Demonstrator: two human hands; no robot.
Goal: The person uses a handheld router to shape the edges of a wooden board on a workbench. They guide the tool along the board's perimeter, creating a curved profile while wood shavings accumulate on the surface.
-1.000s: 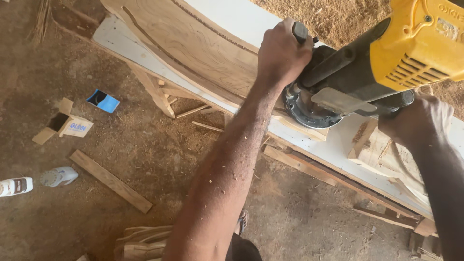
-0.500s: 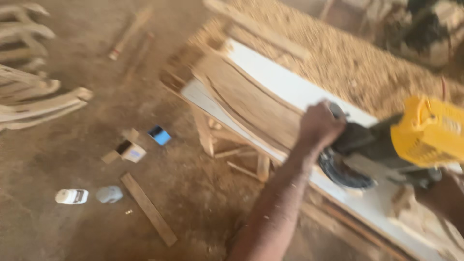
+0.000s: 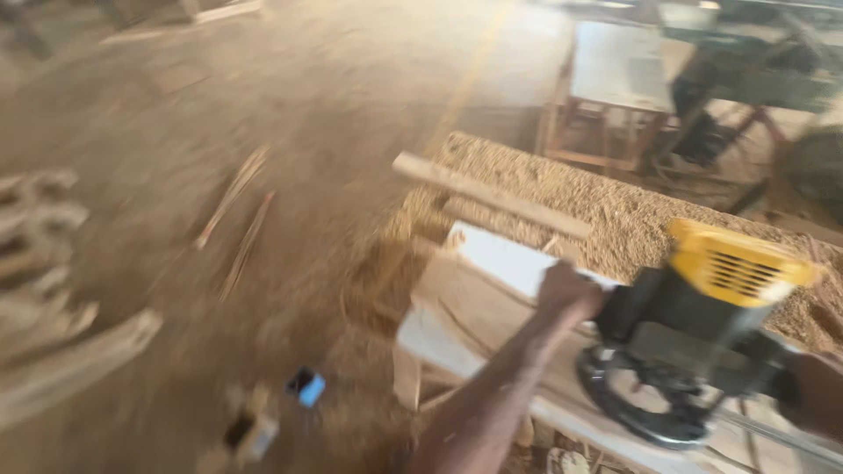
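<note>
A yellow and black power router (image 3: 694, 342) rests on a wooden workpiece (image 3: 479, 303) lying on a white bench top (image 3: 509, 259). My left hand (image 3: 569, 294) is closed around the router's left handle. My right hand (image 3: 812, 395) grips the tool's right handle at the frame's right edge, only partly in view. The whole picture is blurred by motion.
A heap of sawdust (image 3: 615, 211) lies behind the bench, with a long wooden strip (image 3: 487, 193) on it. A small table (image 3: 619, 79) stands at the back right. Curved wooden pieces (image 3: 61, 333) lie on the floor at left, small boxes (image 3: 303, 386) near the bench.
The view has swung up and away, so the bench and router have slid to the lower right. More floor and the far table now show. Both hands stay on the router.
</note>
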